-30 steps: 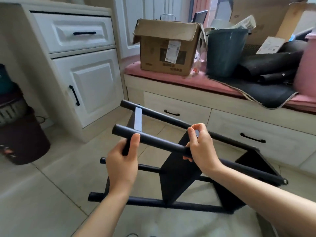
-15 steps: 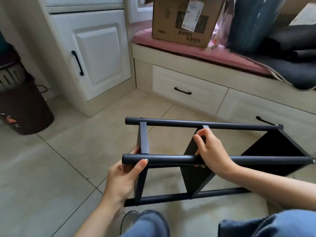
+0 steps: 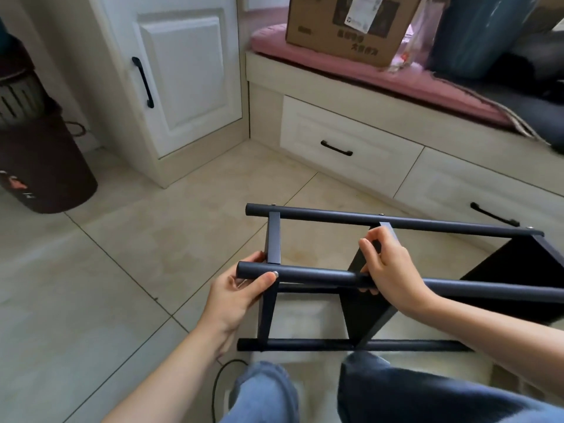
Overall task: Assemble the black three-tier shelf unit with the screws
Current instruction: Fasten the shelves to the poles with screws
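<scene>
The black shelf unit [image 3: 320, 216] lies on its side on the tiled floor, its round posts running left to right and its flat shelf panels standing upright between them. My left hand [image 3: 241, 293] grips the left end of the near upper post [image 3: 314, 274], thumb on top. My right hand [image 3: 387, 267] holds the same post at the middle panel [image 3: 363, 312], fingers pinching the panel's top edge. Small screw heads show on the far post [image 3: 427, 223]. No loose screws are visible.
A white cabinet [image 3: 183, 71] stands at the back left, a drawer bench [image 3: 351, 148] with a pink cushion and a cardboard box [image 3: 345, 29] behind. A dark bin [image 3: 39, 166] sits far left. My jeans-clad knees [image 3: 381, 392] and a black cable [image 3: 219, 380] are below.
The view tilted down and my knees came into sight. The shelf unit has been lowered and levelled, its posts now nearly horizontal. Both hands keep their hold on the near post.
</scene>
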`<state>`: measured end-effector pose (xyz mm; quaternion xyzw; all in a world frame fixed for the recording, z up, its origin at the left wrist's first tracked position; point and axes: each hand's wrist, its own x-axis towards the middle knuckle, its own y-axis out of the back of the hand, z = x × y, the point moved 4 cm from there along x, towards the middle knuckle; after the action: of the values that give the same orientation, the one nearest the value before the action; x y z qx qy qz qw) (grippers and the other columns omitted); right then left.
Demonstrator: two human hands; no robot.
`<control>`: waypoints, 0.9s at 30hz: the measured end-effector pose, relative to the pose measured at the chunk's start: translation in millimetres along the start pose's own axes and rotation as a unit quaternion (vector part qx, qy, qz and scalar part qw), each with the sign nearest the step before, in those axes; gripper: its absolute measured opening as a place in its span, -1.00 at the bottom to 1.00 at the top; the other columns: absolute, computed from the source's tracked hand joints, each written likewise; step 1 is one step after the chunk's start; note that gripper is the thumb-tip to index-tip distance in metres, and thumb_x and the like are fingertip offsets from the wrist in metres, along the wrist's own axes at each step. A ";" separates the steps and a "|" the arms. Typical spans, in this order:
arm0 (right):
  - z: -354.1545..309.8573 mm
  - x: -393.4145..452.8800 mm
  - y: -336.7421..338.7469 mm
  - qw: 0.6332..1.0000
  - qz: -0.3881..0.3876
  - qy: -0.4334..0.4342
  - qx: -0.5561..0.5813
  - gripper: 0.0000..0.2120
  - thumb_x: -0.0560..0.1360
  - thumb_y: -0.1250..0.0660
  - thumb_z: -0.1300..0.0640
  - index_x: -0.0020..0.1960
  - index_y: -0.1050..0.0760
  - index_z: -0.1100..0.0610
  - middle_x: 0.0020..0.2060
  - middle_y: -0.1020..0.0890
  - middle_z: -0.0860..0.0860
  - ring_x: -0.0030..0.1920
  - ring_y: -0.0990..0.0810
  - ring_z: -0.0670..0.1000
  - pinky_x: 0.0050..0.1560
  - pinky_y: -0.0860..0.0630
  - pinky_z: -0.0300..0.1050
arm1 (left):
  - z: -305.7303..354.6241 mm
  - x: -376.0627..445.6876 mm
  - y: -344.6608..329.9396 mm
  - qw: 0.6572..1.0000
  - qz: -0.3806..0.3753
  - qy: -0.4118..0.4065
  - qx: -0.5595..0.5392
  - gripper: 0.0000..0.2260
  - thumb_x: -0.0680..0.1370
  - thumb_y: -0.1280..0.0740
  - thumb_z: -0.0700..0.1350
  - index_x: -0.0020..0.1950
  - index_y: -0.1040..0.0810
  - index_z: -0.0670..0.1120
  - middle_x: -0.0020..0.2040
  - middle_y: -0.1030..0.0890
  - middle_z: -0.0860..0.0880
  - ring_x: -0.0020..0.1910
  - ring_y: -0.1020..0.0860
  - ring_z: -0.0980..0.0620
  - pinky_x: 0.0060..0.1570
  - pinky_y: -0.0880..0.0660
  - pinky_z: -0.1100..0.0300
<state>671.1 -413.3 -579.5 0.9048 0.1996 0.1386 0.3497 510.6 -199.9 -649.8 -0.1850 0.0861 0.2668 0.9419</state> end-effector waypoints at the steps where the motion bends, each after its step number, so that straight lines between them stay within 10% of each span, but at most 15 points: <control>1: 4.3 0.1 0.5 1.000 -0.003 -0.005 0.002 -0.83 0.65 -0.19 0.03 -0.11 -0.32 -0.12 -0.37 -0.54 0.08 -0.41 -0.60 0.07 -0.41 -0.57 0.20 | -3.3 3.5 -2.1 1.000 -0.001 0.003 0.000 -0.34 0.19 -0.61 -0.01 0.28 -0.57 -0.04 0.11 -0.71 -0.08 0.14 -0.66 0.00 0.20 -0.57 0.10; 11: 29.5 2.5 6.4 1.000 -0.025 0.004 -0.016 -0.92 0.64 -0.19 0.01 0.02 -0.35 0.01 -0.37 -0.57 0.08 -0.37 -0.61 0.09 -0.28 -0.58 0.24 | -13.2 22.4 -8.2 0.994 -0.032 0.007 0.102 -0.32 0.23 -0.67 0.00 0.32 -0.55 0.07 0.20 -0.67 0.11 0.22 -0.63 0.05 0.21 -0.57 0.11; 17: 34.4 0.3 4.7 0.996 -0.051 0.039 -0.062 -0.88 0.61 -0.09 -0.11 0.01 -0.28 -0.07 -0.42 -0.58 0.08 -0.42 -0.58 0.08 -0.28 -0.56 0.19 | 20.4 29.1 -7.9 0.943 -0.065 -0.021 0.326 0.02 0.21 -0.61 0.18 0.57 -0.16 0.23 0.44 -0.39 0.31 0.36 -0.42 0.32 0.27 -0.42 0.33; 20: 36.8 -1.4 2.3 0.992 -0.059 0.060 -0.097 -0.86 0.59 -0.01 -0.18 -0.01 -0.22 -0.14 -0.45 -0.60 0.02 -0.43 -0.58 0.01 -0.26 -0.54 0.11 | 43.9 38.1 -9.8 0.864 -0.091 -0.059 0.492 0.18 0.20 -0.59 0.31 0.62 0.08 0.26 0.57 -0.02 0.36 0.55 -0.08 0.28 0.53 -0.19 0.06; 27: 39.3 -2.6 1.8 0.984 -0.068 0.110 -0.119 -0.87 0.59 0.05 -0.19 -0.03 -0.14 -0.16 -0.48 -0.58 -0.02 -0.45 -0.53 -0.01 -0.31 -0.49 -0.01 | 74.8 72.7 -39.3 0.561 -0.230 -0.081 0.791 0.38 0.09 -0.39 0.58 0.41 0.64 0.21 0.44 0.63 0.18 0.46 0.57 0.08 0.55 0.29 -0.02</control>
<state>684.7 -438.4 -606.7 0.8202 0.2804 0.2357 0.4394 597.6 -167.2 -588.3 0.6431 0.1403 -0.1196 0.7433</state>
